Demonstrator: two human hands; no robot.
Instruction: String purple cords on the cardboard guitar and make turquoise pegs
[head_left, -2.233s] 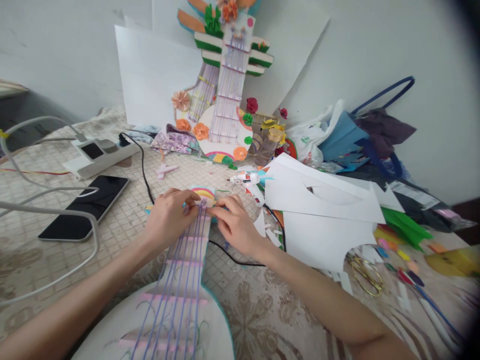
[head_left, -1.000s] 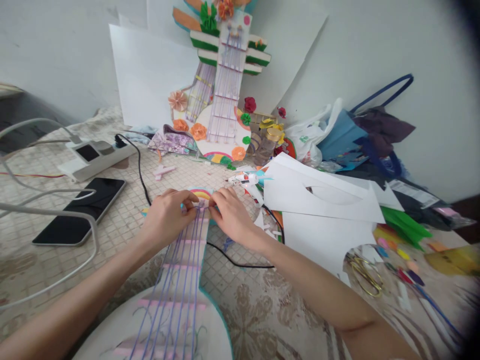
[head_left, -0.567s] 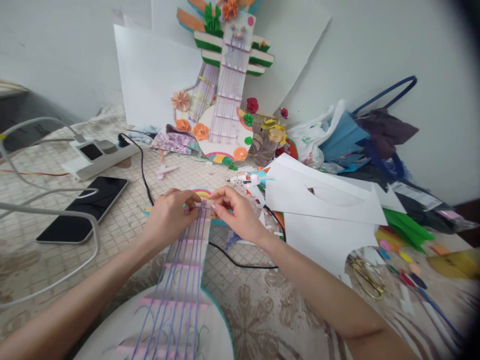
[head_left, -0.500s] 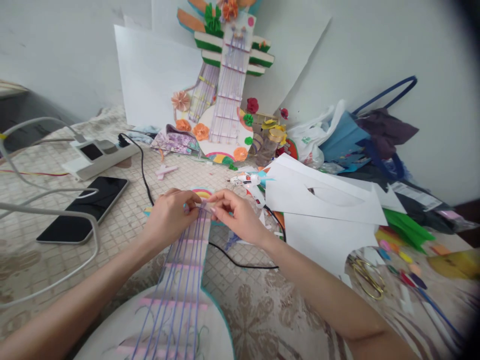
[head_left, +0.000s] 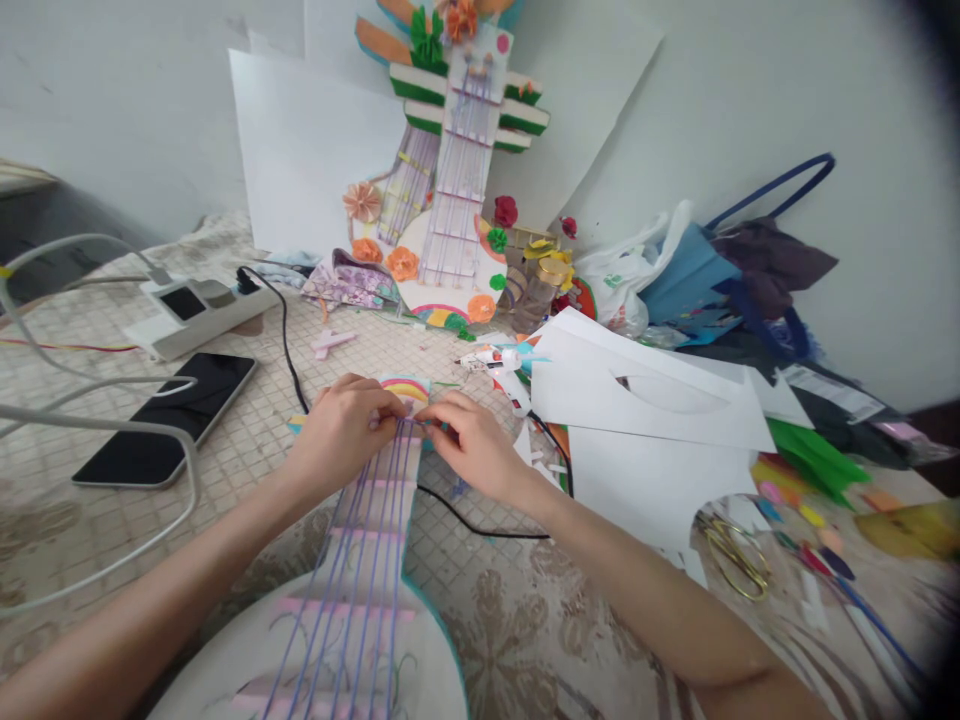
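A handmade paper guitar lies in front of me, its neck pointing away. Purple strings run along it over pink strips. At the top of the neck, below a rainbow arch, my left hand pinches a thin purple string from the left. My right hand is closed at the right edge of the neck, thumb and fingertips pinching the same string. A short stretch of it spans between the two hands. The left fingertips are partly hidden behind the hand.
Beyond my hands stand finished paper guitars with paper flowers. A hot glue gun with a black cord lies right of the neck. White card sheets and scissors are on the right; a phone and a power strip are on the left.
My right hand has shifted slightly downward, its fingers curling in more. My left hand has barely moved, and a little more of the rainbow arch shows between the hands.
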